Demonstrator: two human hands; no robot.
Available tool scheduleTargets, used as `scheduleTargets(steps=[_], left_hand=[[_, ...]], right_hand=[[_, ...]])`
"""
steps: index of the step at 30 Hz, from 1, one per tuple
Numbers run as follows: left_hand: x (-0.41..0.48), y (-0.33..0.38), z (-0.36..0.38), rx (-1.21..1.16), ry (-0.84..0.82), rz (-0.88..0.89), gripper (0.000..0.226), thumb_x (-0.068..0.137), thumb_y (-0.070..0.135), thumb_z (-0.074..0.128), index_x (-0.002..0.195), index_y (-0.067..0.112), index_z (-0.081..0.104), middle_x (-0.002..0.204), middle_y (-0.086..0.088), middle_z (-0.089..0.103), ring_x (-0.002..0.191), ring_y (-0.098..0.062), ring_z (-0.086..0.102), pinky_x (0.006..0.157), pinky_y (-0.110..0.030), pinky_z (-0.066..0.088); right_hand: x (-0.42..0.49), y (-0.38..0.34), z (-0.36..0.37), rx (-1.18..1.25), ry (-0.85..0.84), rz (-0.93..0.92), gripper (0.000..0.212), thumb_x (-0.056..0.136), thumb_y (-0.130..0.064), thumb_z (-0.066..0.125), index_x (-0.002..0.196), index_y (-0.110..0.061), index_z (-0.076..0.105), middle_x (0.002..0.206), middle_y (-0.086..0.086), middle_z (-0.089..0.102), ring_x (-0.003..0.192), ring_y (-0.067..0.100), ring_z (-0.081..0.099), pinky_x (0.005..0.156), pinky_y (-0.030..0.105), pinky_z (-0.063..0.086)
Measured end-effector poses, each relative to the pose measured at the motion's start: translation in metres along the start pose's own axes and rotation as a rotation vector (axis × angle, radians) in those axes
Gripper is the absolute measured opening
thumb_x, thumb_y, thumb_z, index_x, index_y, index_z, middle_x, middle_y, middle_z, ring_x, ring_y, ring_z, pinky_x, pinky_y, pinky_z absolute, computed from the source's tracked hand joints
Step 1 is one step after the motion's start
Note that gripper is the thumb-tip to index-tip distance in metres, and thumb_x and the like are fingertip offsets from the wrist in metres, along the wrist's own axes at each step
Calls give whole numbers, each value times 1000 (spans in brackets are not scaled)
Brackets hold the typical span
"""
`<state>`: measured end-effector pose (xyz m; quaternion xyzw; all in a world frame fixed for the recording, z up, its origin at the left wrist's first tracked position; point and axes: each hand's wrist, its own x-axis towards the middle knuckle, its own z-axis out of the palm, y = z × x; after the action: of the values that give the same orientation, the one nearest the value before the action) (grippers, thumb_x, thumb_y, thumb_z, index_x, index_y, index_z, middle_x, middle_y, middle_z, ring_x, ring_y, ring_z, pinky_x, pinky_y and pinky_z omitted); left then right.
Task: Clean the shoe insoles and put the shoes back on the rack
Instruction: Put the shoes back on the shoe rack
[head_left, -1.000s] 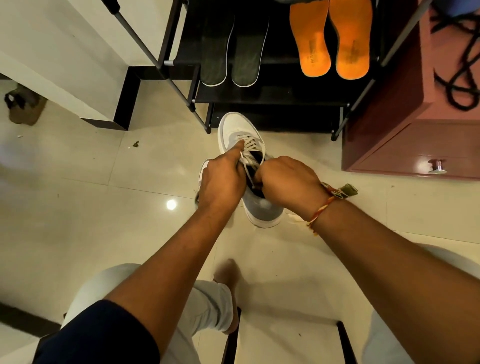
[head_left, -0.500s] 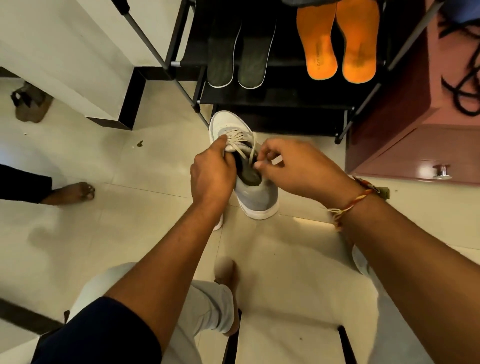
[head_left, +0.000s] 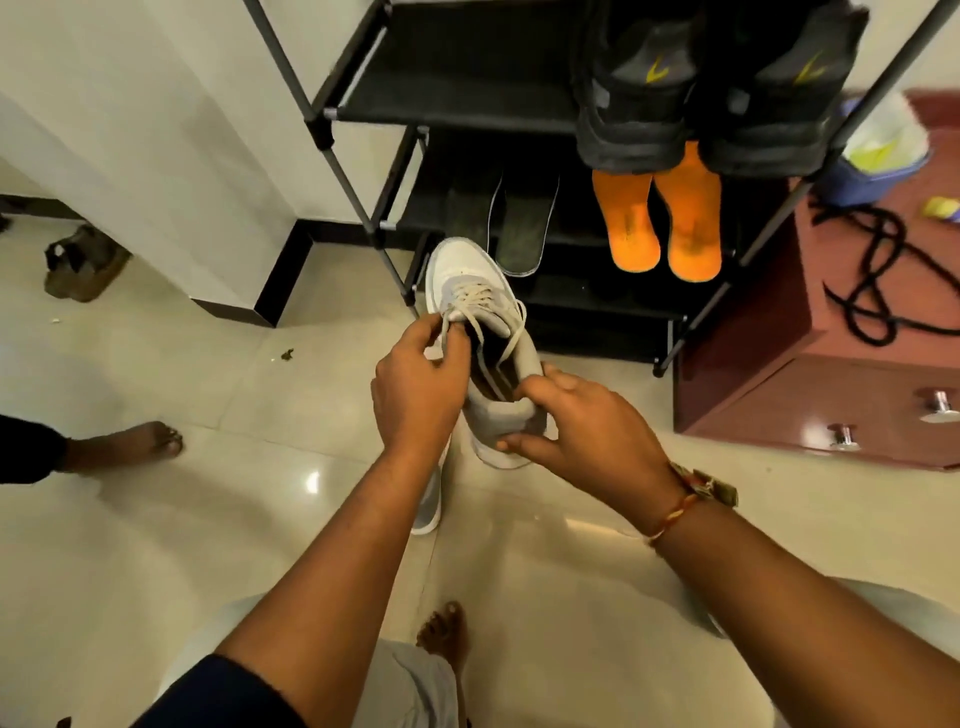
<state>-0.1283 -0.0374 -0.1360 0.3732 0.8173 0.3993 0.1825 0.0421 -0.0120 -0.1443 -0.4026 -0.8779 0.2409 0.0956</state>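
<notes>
The grey-white shoe (head_left: 470, 283) is held just in front of the rack (head_left: 338, 151), with its toe pointing at the rack's bottom shelf and its heel towards the person. The left hand (head_left: 420, 387) has a closed grip: thumb and forefinger pinch a lace (head_left: 451, 318) at the near edge of the shoe's tongue, and the other fingers are curled in. The right hand (head_left: 584, 428) has a closed grip round the heel, with the thumb lying over the collar and the fingers wrapped beneath the sole.

A second shoe (head_left: 431, 501) lies on the floor further out from the rack, mostly hidden under the left forearm. On the rack's lower shelf lie two dark insoles (head_left: 524, 231) towards its left side and two orange insoles (head_left: 657, 231) towards its right. Directly above the orange pair, on the upper shelf, stands a pair of black shoes (head_left: 639, 88).

A reddish cabinet (head_left: 779, 374) stands against the rack's right side, with a black cord (head_left: 878, 270) on top. Well out to the rack's left, another person's bare foot (head_left: 132, 441) rests on the floor.
</notes>
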Motion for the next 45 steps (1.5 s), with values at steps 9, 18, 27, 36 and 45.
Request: scheduleTargets(steps=[9, 18, 27, 36, 45], left_hand=[[10, 9, -29, -611, 49, -178, 64, 93, 68, 26, 121, 23, 62, 123, 3, 69, 110, -15, 68, 92, -47, 58], [25, 7, -37, -800, -39, -409, 62, 104, 59, 26, 128, 12, 61, 123, -7, 69, 110, -24, 67, 82, -41, 57], [35, 6, -30, -810, -149, -479, 65, 104, 59, 23, 134, 13, 57, 128, -7, 66, 111, -24, 66, 86, -41, 58], [43, -4, -34, -862, -153, -527, 65, 102, 61, 24, 127, 13, 60, 122, -5, 69, 107, -25, 67, 77, -37, 57], [44, -10, -38, -779, -196, -592, 63, 104, 60, 26, 131, 12, 57, 128, -7, 65, 110, -26, 65, 78, -35, 56]], right_hand=[[-5, -46, -56, 32, 315, -5, 39, 81, -70, 60, 94, -34, 54, 87, -16, 61, 74, 9, 58, 59, 30, 54], [38, -89, -130, 7, 560, 0, 37, 80, -63, 67, 87, -28, 56, 73, -10, 59, 65, 9, 54, 54, 37, 48], [159, -44, -147, -167, 486, 194, 39, 85, -62, 59, 98, -26, 49, 89, 0, 65, 81, 25, 63, 60, 33, 46], [222, -32, -152, -208, 443, 299, 50, 91, -43, 62, 132, -21, 44, 111, 16, 65, 101, 40, 63, 74, 41, 49], [214, -29, -135, -127, 488, 388, 73, 89, -40, 65, 148, -17, 29, 127, 17, 59, 111, 40, 60, 79, 41, 48]])
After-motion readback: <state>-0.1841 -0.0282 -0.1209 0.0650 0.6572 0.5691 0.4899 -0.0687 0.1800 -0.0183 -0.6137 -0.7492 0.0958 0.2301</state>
